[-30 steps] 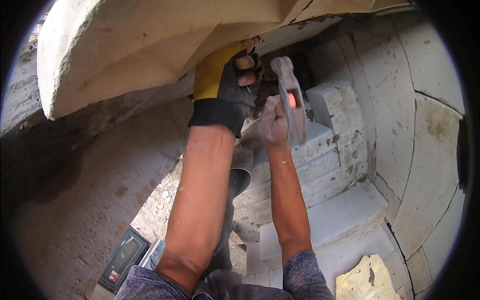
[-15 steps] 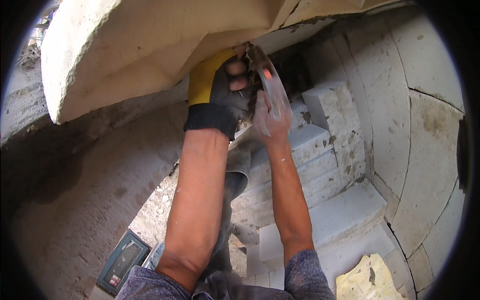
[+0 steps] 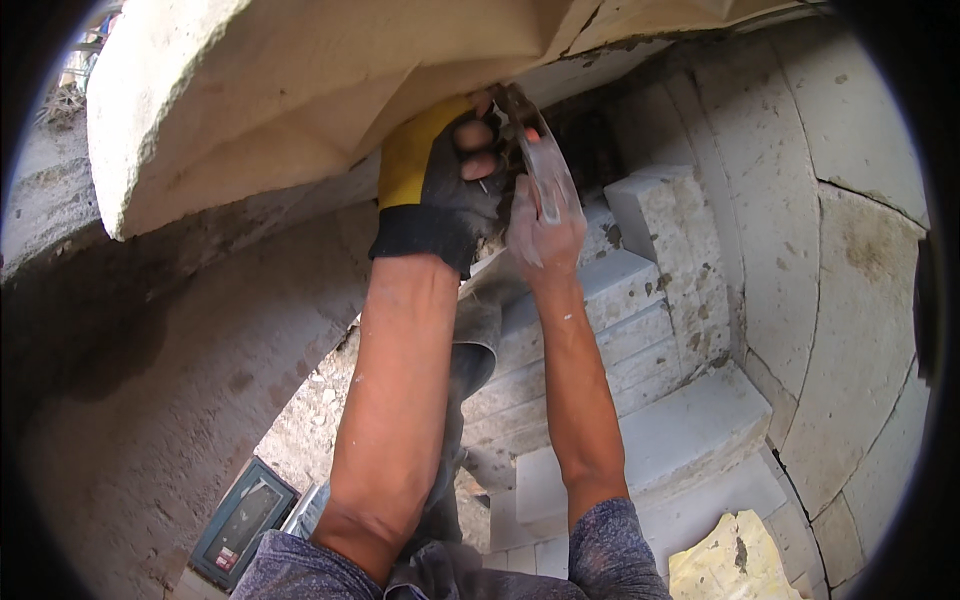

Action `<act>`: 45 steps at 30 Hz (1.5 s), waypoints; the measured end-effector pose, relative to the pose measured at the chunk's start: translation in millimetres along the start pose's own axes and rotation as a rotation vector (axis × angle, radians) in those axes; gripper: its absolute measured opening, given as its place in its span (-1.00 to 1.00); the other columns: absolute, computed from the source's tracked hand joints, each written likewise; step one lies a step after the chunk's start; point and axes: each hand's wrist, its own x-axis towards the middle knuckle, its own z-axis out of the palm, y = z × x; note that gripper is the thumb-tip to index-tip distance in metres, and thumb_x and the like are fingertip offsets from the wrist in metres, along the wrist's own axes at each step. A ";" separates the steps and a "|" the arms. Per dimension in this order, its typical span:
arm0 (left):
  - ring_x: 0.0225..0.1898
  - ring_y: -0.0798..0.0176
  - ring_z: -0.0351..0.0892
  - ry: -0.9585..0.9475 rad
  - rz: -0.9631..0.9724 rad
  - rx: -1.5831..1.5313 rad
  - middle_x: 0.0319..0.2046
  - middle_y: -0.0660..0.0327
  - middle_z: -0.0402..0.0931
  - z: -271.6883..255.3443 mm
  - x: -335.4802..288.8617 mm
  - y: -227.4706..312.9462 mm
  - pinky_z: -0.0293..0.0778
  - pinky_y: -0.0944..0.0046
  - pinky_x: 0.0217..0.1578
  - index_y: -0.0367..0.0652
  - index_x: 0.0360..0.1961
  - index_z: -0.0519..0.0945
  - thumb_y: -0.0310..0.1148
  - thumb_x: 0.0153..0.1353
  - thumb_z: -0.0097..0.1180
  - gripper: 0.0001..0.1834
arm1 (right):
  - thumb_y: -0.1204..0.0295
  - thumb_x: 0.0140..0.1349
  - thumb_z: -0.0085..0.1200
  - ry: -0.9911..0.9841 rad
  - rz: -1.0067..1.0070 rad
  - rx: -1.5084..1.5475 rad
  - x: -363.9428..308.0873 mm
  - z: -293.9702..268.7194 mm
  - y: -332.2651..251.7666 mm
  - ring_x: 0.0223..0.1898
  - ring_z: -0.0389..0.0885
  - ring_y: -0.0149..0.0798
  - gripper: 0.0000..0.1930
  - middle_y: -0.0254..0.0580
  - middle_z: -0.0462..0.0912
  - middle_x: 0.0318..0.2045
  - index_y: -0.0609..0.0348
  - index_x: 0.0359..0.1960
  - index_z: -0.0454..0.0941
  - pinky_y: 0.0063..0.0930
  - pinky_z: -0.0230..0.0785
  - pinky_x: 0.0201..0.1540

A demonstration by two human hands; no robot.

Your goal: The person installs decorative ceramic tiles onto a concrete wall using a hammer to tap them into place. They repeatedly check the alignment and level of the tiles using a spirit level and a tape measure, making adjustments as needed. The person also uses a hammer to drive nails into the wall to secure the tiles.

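My left hand [image 3: 440, 165] wears a yellow and black glove with bare fingertips. Its fingers are curled under the edge of a large cream stone slab [image 3: 280, 90]; what they hold is hidden. A thin light sliver, like a nail or wire, shows by the fingertips. My right hand [image 3: 545, 235], bare and dusty, is closed around a long, curved, dust-grey hand tool [image 3: 552, 170] with orange-red spots. The tool's upper end reaches a dark spot beside the left fingers, below the slab. Blur and dust hide its exact kind.
Stacked white blocks [image 3: 590, 300] rise below and right of my hands. A wall of large pale slabs [image 3: 850, 240] curves along the right. At lower right lies a yellowish broken piece [image 3: 735, 560]. A dark-framed rectangular object [image 3: 243, 525] is at lower left, beside a rough brown surface [image 3: 190, 340].
The tool in my right hand has tilted and shifted slightly right and down. My left hand stays nearly in place, and the view has shifted a little.
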 end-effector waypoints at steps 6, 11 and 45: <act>-0.59 0.48 0.35 0.069 0.005 0.006 -0.36 0.26 0.46 1.7 1.2 -0.6 0.19 0.51 -0.74 -0.08 -0.06 0.45 -0.47 0.28 0.02 -0.79 | 0.53 0.00 0.21 -0.005 -0.160 -0.224 7.1 -3.2 -0.8 -0.41 0.60 -0.12 -0.57 -0.15 0.51 -0.33 0.11 -0.01 0.55 -0.33 0.51 -0.45; -0.59 0.48 0.35 0.042 0.014 -0.008 -0.38 0.25 0.46 4.2 0.6 -0.7 0.19 0.52 -0.74 -0.09 -0.09 0.47 -0.46 0.29 0.00 -0.82 | 0.48 0.02 0.23 0.165 -0.306 -0.123 -1.3 -1.4 12.1 -0.41 0.61 -0.12 -0.57 -0.15 0.51 -0.35 0.07 0.00 0.56 -0.34 0.51 -0.46; -0.59 0.52 0.38 0.223 -0.011 0.166 -0.34 0.27 0.55 5.7 -8.4 -1.9 0.20 0.53 -0.75 -0.08 -0.10 0.48 -0.44 0.36 -0.09 -0.85 | 0.34 0.39 -0.03 0.238 0.938 0.072 -169.1 -45.7 29.7 -0.56 0.33 -0.46 -0.62 -0.41 0.38 -0.55 0.28 0.15 0.35 -0.48 0.28 -0.47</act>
